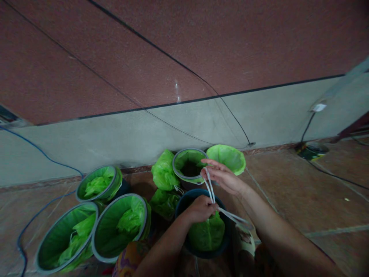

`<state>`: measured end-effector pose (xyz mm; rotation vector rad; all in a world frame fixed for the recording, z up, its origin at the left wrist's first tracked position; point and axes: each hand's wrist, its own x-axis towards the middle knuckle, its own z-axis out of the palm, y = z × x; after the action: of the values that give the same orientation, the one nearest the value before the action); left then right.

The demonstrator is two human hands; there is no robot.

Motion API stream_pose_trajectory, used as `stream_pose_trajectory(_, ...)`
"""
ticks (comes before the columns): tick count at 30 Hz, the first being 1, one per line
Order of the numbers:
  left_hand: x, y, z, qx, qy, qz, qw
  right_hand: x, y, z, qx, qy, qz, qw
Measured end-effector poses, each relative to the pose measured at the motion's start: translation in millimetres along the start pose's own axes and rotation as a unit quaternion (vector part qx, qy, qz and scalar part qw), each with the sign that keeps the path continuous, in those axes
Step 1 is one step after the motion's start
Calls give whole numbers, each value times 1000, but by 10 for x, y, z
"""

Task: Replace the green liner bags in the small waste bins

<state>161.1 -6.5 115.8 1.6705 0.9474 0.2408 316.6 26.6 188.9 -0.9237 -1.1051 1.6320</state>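
Observation:
A green plastic bag sits inside a dark blue bucket in front of me. My left hand is closed at the top of the bag, around its gathered neck and the white drawstring. Above it, my right hand has its fingers fairly straight, with a loop of the drawstring caught at the thumb and fingers. Loose ends of the string trail to the right from my left hand. The inside of my left fist is hidden.
To the left stand several bins lined with green bags. Behind the bucket are a grey-rimmed lined bin, a tied green bag and a lined tub near the wall. A blue cable crosses the tiles; a dark container stands right.

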Motion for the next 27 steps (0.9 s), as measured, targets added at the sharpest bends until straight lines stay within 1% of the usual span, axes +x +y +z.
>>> stream_pose_trajectory(2, 13, -28, -34, -15, 43, -7, 999, 20, 86, -69, -63, 62, 62, 994)
stream_pose_trajectory(3, 20, -45, -51, -30, 68, -11, 997, 24, 144, -107, -111, 87, 95, 986)
stream_pose_trajectory(4, 27, -63, -68, -47, 93, -15, 994, 22, 207, -143, -164, 96, 118, 975)
stream_pose_trajectory(5, 35, -79, -85, -64, 120, -23, 990, 13, 269, -173, -218, 83, 128, 964)
stream_pose_trajectory(8, 56, -120, -145, -103, 196, -62, 973, -53, 401, -199, -344, -36, 143, 927)
stream_pose_trajectory(9, 62, -128, -168, -110, 212, -72, 968, -83, 415, -185, -373, -66, 150, 913)
stream_pose_trajectory(10, 66, -133, -192, -114, 221, -79, 965, -115, 414, -166, -397, -84, 156, 901)
stream_pose_trajectory(12, 65, -127, -243, -119, 224, -81, 964, -169, 383, -126, -427, -112, 156, 884)
stream_pose_trajectory(13, 58, -113, -272, -114, 218, -76, 966, -188, 362, -115, -431, -136, 157, 878)
stream_pose_trajectory(15, 24, -61, -335, -75, 185, -42, 979, -198, 327, -121, -421, -177, 181, 871)
stream_pose_trajectory(16, -3, -25, -368, -44, 163, -15, 985, -189, 317, -137, -412, -171, 193, 874)
stream_pose_trajectory(17, -37, 18, -401, -8, 141, 17, 990, -172, 310, -158, -402, -141, 193, 884)
stream_pose_trajectory(18, -75, 63, -432, 31, 121, 53, 991, -149, 307, -176, -387, -100, 175, 900)
stream_pose_trajectory(19, -116, 108, -458, 73, 108, 90, 987, -123, 305, -188, -366, -63, 140, 918)
stream_pose_trajectory(20, -157, 151, -479, 117, 104, 122, 980, -98, 304, -190, -338, -43, 99, 935)
stream_pose_trajectory(21, -196, 189, -494, 164, 108, 149, 969, -76, 304, -178, -306, -45, 60, 949)
stream_pose_trajectory(22, -231, 220, -504, 213, 113, 170, 955, -59, 305, -152, -273, -66, 32, 959)
stream_pose_trajectory(23, -260, 244, -508, 260, 119, 185, 940, -49, 309, -116, -245, -94, 18, 965)
stream_pose_trajectory(25, -302, 275, -509, 335, 129, 200, 912, -44, 322, -29, -210, -125, 34, 969)
stream_pose_trajectory(27, -325, 289, -506, 385, 142, 212, 887, -52, 338, 44, -200, -121, 65, 970)
